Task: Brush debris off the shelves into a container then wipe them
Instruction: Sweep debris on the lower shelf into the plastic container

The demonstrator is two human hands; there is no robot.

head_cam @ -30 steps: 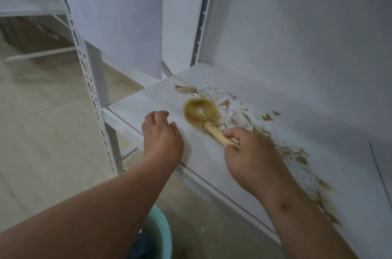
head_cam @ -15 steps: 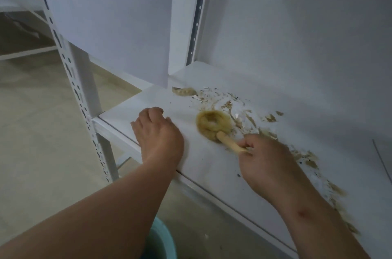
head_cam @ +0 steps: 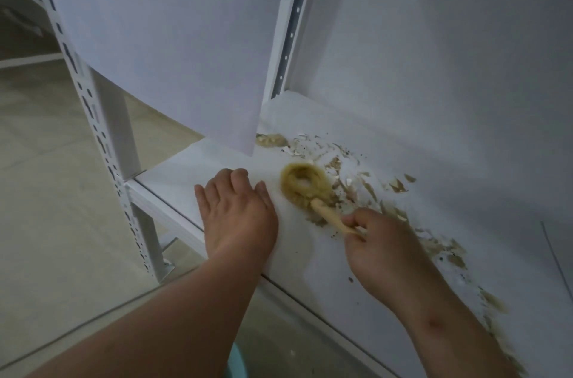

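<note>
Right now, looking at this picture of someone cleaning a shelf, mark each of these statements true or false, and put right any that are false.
1. The right hand grips the brush by its wooden handle. True.
2. The left hand holds a cloth. False: it holds nothing and rests palm down on the shelf.
3. The debris lies mostly to the right of the brush and along the back of the shelf. True.
4. The brush head is square and blue. False: it is round and yellowish.
5. A bucket stands on the shelf beside the brush. False: only a blue-green container rim shows, below the shelf's front edge.
</note>
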